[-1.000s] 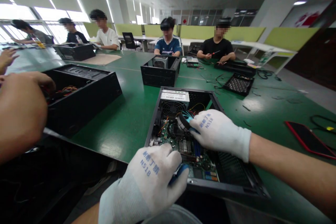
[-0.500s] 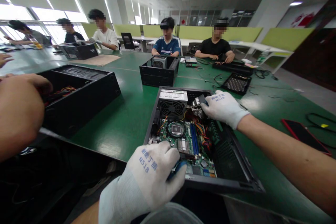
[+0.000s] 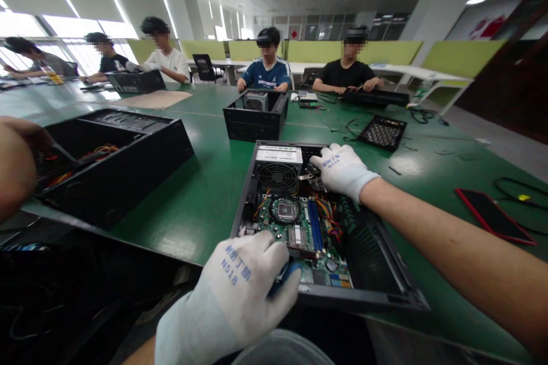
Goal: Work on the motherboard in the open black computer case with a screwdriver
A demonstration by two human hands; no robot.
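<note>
An open black computer case [image 3: 372,297] lies in front of me, with a green motherboard [image 3: 295,219] and a power supply [image 3: 278,177] inside. My gloved right hand [image 3: 342,170] is closed on a small silvery metal part [image 3: 315,177] beside the power supply, over colored cables [image 3: 329,219]; the fingers hide most of the part. At the case's near left corner is my gloved left hand [image 3: 252,279], its fingers curled toward the thumb. Blue shows between them, perhaps the glove's palm; what they grip, if anything, is hidden.
A second open case [image 3: 137,177] stands at left, with another person's arm [image 3: 15,171] reaching into it. Another case [image 3: 254,122] stands beyond mine. To the right are a black tray-like part [image 3: 382,132], a red-edged black panel [image 3: 492,215] and loose cables. Several people sit around the green table.
My right hand has shifted slightly left with the metal part, now lower and more covered by the fingers. My left hand stays at the corner. The neighbor's arm has drawn back left.
</note>
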